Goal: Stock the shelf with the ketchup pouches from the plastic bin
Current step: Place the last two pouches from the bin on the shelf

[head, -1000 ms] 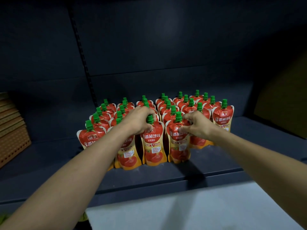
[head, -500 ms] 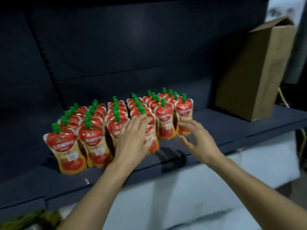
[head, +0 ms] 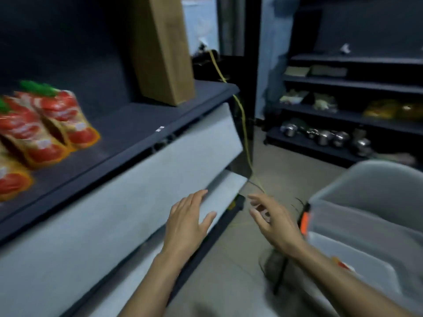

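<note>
Head view: both hands have come off the ketchup pouches (head: 61, 117) and dropped below the front edge of the shelf (head: 142, 120).
Left hand (head: 187, 223): in front of the pale panel (head: 103, 209) under the shelf, grip released, fingers spread, nothing held.
Right hand (head: 274, 223): near the left wall of the plastic bin (head: 366, 216), grip released, fingers loosely apart.
Pouches stand blurred at the shelf's left end.
Cardboard box (head: 164, 53) at the shelf's back right.
</note>
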